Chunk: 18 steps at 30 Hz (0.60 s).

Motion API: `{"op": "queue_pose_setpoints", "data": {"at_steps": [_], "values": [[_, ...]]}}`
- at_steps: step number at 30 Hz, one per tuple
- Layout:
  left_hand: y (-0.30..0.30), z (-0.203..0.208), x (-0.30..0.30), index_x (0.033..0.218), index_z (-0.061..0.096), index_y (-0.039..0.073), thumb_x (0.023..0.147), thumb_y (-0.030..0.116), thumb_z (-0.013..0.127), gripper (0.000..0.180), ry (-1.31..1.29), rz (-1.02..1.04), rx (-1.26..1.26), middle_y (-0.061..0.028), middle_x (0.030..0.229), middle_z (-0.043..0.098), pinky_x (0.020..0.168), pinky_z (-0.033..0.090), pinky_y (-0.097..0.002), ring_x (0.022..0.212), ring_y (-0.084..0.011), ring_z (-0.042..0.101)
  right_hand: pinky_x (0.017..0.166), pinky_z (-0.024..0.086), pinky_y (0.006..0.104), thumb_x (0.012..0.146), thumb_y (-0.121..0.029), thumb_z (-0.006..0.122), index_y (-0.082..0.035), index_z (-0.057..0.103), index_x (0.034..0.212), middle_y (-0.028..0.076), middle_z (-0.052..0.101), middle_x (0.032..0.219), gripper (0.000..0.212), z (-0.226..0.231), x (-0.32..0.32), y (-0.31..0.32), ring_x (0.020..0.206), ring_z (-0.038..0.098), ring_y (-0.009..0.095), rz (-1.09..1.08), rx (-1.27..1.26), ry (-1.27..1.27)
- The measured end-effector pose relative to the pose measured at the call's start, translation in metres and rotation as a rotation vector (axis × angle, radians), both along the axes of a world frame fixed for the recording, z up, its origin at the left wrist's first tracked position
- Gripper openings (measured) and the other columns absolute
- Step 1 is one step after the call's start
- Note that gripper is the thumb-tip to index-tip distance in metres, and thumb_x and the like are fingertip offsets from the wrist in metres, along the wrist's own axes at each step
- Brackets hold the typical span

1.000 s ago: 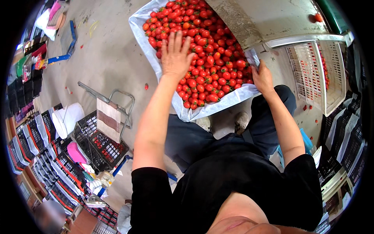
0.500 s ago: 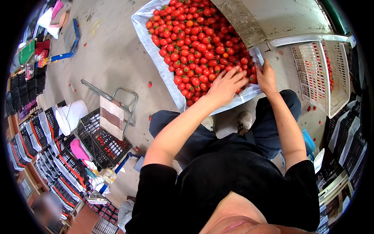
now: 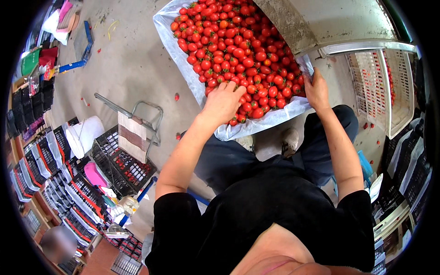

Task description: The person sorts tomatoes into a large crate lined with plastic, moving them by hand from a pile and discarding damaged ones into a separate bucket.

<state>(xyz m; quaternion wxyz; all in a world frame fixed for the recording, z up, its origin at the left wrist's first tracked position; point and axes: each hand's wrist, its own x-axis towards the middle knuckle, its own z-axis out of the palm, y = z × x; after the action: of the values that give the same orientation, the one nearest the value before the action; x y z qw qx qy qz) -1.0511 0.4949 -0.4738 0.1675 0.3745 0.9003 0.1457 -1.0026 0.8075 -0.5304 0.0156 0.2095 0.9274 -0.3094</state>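
As left hand (image 3: 222, 103) touches tomatoes (image 3: 239, 52) | fingertips obscured | white liner (image 3: 175, 42) cropped above

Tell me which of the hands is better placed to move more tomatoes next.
Probably the left hand: its fingers are on the tomatoes. The right hand is at the liner's right edge, beside the heap.

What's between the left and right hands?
Head view: tomatoes fill most of the stretch from the left hand, then the white liner's edge at the right hand.
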Motion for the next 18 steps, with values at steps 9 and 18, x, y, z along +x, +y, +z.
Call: {"op": "queue_pose_setpoints", "data": {"at_steps": [9,18], "values": [[-0.030,0.006,0.009,0.127,0.054,0.005,0.088,0.018,0.065,0.043,-0.201,0.150,-0.021,-0.0156,0.111,0.064,0.086,0.050,-0.0470,0.104,-0.0357,0.061,0.069,0.048,0.0555,0.090,-0.020,0.063,0.000,0.050,0.102,0.026,0.064,0.083,0.026,0.002,-0.004,0.001,0.080,0.061,0.049,-0.003,0.024,-0.002],[-0.048,-0.026,-0.057,0.155,0.019,0.008,0.082,0.029,0.074,0.094,0.186,0.702,0.010,-0.0309,0.158,0.010,0.115,0.020,-0.0608,0.144,-0.0532,0.014,0.063,0.047,0.0569,0.092,-0.020,0.062,-0.002,0.048,0.098,0.028,0.063,0.078,0.024,-0.016,0.002,0.000,0.075,0.061,0.049,0.028,0.020,0.016]]}}
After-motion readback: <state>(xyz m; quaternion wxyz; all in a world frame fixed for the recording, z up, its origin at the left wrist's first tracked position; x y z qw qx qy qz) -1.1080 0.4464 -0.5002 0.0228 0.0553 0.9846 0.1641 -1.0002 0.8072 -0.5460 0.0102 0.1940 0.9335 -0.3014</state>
